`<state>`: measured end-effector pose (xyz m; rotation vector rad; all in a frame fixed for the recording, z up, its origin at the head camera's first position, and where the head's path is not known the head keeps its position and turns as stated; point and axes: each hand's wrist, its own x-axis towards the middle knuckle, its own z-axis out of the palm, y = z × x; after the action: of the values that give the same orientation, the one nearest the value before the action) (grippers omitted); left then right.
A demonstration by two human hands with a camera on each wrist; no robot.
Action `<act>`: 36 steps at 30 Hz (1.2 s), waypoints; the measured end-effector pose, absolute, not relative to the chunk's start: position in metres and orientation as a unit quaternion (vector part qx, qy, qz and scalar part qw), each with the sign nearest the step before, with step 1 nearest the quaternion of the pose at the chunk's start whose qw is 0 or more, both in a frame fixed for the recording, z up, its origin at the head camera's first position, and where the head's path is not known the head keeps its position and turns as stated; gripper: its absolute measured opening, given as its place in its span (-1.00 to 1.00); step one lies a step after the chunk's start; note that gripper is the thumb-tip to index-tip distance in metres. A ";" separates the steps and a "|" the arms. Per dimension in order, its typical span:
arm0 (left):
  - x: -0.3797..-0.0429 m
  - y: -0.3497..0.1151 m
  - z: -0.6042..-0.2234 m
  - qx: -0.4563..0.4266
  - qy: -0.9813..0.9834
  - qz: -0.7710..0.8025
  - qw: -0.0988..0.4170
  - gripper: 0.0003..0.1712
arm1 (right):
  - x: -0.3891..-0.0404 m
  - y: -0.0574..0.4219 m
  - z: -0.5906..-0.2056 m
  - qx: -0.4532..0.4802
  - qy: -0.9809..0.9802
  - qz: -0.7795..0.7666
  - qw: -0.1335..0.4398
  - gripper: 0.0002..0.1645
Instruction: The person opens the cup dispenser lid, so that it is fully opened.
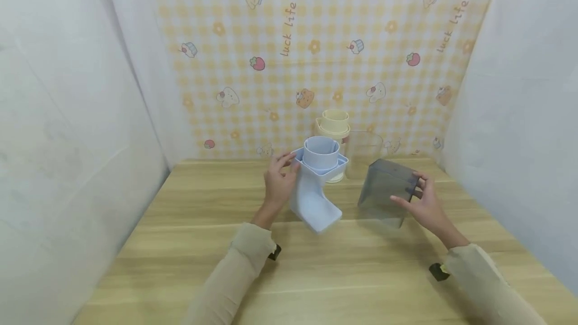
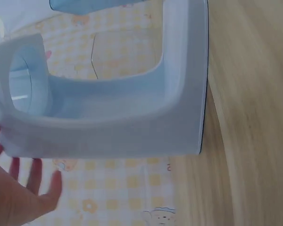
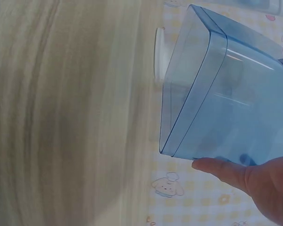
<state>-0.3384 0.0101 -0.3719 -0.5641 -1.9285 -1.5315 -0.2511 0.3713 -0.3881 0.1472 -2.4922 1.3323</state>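
Observation:
A light blue plastic dispenser stand [image 1: 316, 199], with a round collar on top and a curved chute below, stands in front of my left hand [image 1: 280, 179]. That hand pinches the stand's upper left corner between thumb and fingers; in the left wrist view, the stand [image 2: 113, 136] shows its round opening and broad base. My right hand [image 1: 426, 204] grips a see-through grey-blue container [image 1: 388, 189] by its right side, thumb in front and fingers behind. The container is tilted; in the right wrist view the thumb lies along one side of the container [image 3: 240, 103].
Behind the blue stand is a cream dispenser stand [image 1: 335, 123] of similar shape, with a clear container [image 1: 363, 157] beside it. The wooden table [image 1: 217, 265] ends at a yellow checked backdrop [image 1: 271, 84], and white sheets [image 1: 67, 114] hang at both sides.

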 end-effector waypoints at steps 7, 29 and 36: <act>-0.327 0.040 -0.362 -0.204 -0.824 -0.500 0.171 0.24 | -0.260 0.371 -0.400 0.067 -0.868 0.463 0.166 0.17; -0.358 0.053 -0.360 -0.274 -0.833 -0.460 0.139 0.21 | -0.298 0.404 -0.420 0.176 -0.843 0.486 0.150 0.15; -0.360 0.060 -0.364 -0.271 -0.820 -0.494 0.105 0.10 | -0.304 0.410 -0.427 0.162 -0.827 0.509 0.177 0.08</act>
<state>-0.3598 0.0605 -0.3643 -0.7994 -2.4163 -1.4555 -0.3042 0.4103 -0.4270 0.4588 -2.3403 1.4396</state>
